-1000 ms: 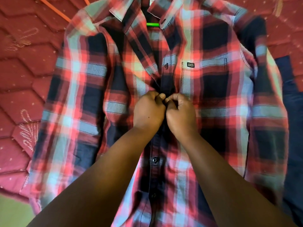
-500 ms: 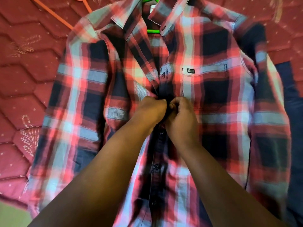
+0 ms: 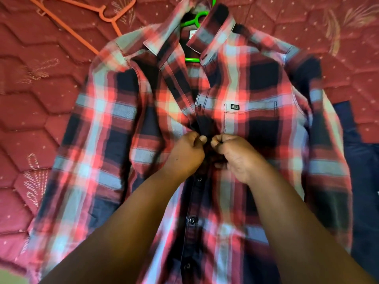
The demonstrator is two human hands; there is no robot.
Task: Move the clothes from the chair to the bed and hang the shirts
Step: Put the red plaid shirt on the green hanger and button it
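Two hands met at the shirt's front: our left hand (image 3: pixel 185 154) and right hand (image 3: pixel 235 155) each had curled fingers pinching the placket at chest height, thumbs nearly touching, apparently working a button there. The shirt (image 3: pixel 256 128) lay face up on the bed (image 3: pixel 30 103), spread flat with sleeves down its sides, and a green hanger (image 3: pixel 194 20) sat inside the collar with its hook poking out above. Below our hands the buttons (image 3: pixel 192 220) looked fastened; above them the front lay open to the collar.

We judged the cloth light, soft and limp: it would sag and fold wherever it was not held, and would not slip much between fingers. Pinching the placket edges close to the button seemed the right hold for fastening, since a wider grip would only bunch the fabric. For lifting, we thought the hanger's hook the best place to take hold, because the shoulders already sat over the frame and the shirt would then drop straight. Pulling by a sleeve or hem would likely drag it off the hanger.

An orange hanger (image 3: pixel 82 23) lay spare on the bed beyond the left shoulder, touching nothing we could see. A dark blue garment (image 3: pixel 363 181) lay just beside the right sleeve, partly under it; what it was, we could not tell.
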